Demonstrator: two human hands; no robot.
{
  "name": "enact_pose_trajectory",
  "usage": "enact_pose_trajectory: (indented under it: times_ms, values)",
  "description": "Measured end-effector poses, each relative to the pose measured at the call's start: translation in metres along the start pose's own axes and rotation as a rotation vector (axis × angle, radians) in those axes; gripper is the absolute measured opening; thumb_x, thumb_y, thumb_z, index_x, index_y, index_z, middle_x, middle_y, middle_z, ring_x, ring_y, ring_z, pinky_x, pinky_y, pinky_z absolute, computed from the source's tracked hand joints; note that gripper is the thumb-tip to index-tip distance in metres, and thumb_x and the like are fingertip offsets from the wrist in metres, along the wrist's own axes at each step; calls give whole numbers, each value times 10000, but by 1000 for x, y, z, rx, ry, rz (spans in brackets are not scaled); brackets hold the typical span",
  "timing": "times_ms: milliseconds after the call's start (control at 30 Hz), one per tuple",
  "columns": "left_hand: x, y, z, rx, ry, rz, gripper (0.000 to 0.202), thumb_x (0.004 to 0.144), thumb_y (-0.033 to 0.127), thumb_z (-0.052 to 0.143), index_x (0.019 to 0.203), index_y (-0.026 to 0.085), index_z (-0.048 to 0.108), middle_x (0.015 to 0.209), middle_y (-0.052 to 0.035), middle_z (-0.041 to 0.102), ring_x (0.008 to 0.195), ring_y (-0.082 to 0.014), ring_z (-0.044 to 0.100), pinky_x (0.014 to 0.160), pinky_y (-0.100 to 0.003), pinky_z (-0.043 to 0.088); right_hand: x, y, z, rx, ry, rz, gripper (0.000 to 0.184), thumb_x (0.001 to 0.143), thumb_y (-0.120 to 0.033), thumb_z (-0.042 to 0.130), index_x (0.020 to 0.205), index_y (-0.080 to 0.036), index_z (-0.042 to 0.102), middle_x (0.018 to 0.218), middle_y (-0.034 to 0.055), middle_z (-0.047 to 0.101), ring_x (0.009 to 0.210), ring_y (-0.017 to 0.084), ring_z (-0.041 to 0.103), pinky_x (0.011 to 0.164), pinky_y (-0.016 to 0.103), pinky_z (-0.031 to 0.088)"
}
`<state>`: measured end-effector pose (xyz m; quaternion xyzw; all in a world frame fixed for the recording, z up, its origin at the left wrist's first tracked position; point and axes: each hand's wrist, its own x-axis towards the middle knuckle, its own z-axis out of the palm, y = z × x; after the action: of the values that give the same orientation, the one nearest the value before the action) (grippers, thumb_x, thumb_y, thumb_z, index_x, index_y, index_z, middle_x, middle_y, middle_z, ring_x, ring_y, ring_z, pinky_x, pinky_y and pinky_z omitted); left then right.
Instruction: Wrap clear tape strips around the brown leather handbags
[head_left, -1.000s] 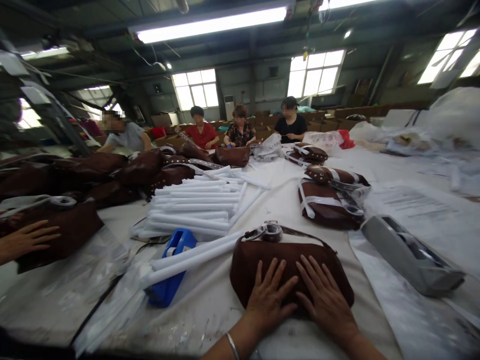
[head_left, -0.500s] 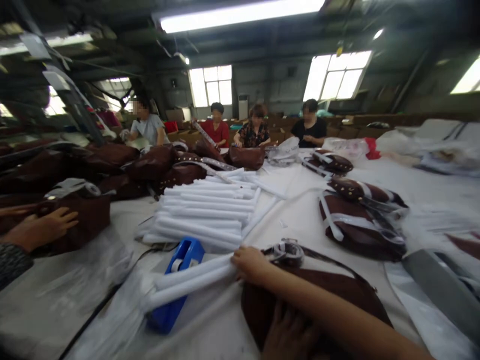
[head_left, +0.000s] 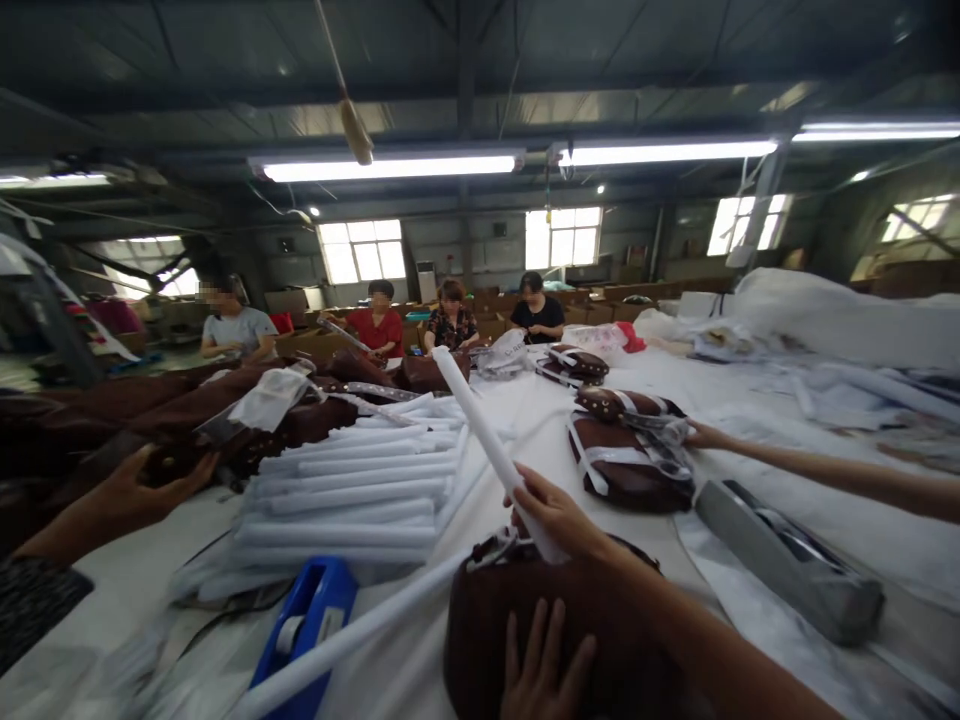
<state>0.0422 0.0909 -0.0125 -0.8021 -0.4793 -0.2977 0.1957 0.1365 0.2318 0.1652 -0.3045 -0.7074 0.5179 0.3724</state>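
My right hand is closed around a long white roll, held tilted with its far end up and to the left. Its lower end hangs over a dark brown handbag in front of me. My left hand lies on the side of this bag with fingers spread. A second white roll slants from the bag across a blue tape dispenser. To the left, a heap of similar white rolls is stacked on the white-covered table.
At left, a co-worker's hand grips a brown bag among a pile. Another person's hand touches a strapped brown bag at right. A grey dispenser lies nearby. Several people sit across the table.
My right hand has lifted one of two rolls off the table and tilted it upward. The view has turned right and up. Another person's hand has appeared on the strapped bag.
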Motion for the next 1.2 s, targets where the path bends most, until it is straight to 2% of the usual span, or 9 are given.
enact_pose_trajectory:
  times_ms: [133, 300, 400, 500, 600, 767, 900, 1000, 1200]
  values:
    - [-2, 3, -25, -35, -148, 38, 796, 878, 543, 612, 1554, 309, 261, 1647, -134, 193, 1493, -350, 257, 1183, -610, 207, -90, -3, -64, -96, 31, 126, 670, 850, -635, 618, 1347, -192, 544, 1044, 88, 719, 856, 219, 680, 757, 343, 550]
    - [5, 5, -47, -176, -400, 79, 919, 817, 483, 712, 1567, 304, 211, 1662, -149, 115, 1517, -381, 146, 1179, -679, 129, -214, -8, -121, -487, 123, 125, 507, 860, -568, 649, 1223, -216, 689, 1235, 98, 672, 1167, 287, 601, 1024, 394, 465]
    - [19, 4, -55, -159, -528, 79, 853, 836, 260, 665, 1566, 293, 225, 1654, -149, 162, 1516, -368, 160, 1184, -658, 168, -274, -3, -131, -709, 38, 123, 377, 910, -478, 620, 1213, -272, 704, 1173, 78, 687, 1106, 257, 622, 993, 381, 473]
    - [36, 1, -65, -130, -612, 119, 786, 853, 145, 580, 1556, 295, 263, 1651, -147, 175, 1516, -363, 157, 1174, -643, 223, -310, 10, -117, -853, -55, 83, 304, 927, -349, 613, 1212, -283, 695, 1129, 65, 711, 1049, 245, 641, 955, 397, 485]
    - [53, -2, -75, -122, -703, 152, 729, 889, 161, 544, 1554, 287, 273, 1644, -172, 186, 1504, -382, 187, 1139, -637, 301, -319, 32, -87, -947, -10, -19, 263, 921, -261, 616, 1172, -244, 692, 1086, 68, 728, 1018, 245, 646, 965, 425, 474]
    - [67, -3, -83, -95, -827, 171, 728, 906, 168, 531, 1562, 287, 240, 1644, -179, 181, 1505, -376, 175, 1143, -612, 311, -289, 73, -32, -1068, 380, -188, 218, 923, -252, 637, 1129, -233, 706, 1108, 59, 725, 1052, 245, 610, 967, 408, 453]
    - [59, -4, -79, -92, -782, 172, 707, 936, 327, 561, 1563, 291, 235, 1652, -172, 149, 1510, -380, 154, 1143, -620, 302, -263, 94, -3, -1142, 583, -197, 136, 928, -248, 626, 983, -248, 751, 1006, 58, 717, 962, 239, 589, 886, 387, 454]
    - [47, -2, -75, -86, -677, 181, 767, 918, 377, 601, 1569, 290, 206, 1654, -163, 152, 1515, -377, 143, 1149, -625, 288, -257, 103, 6, -1149, 563, -125, 192, 953, -241, 569, 935, -256, 759, 952, 65, 710, 911, 237, 594, 845, 391, 461]
    - [24, 7, -64, -20, -501, 185, 844, 864, 133, 617, 1554, 388, 203, 1669, -119, 79, 1519, -375, 118, 1170, -645, 223, -277, 95, -5, -910, 426, -109, 374, 995, -170, 404, 1094, -281, 747, 1082, 58, 744, 1007, 224, 653, 944, 426, 521]
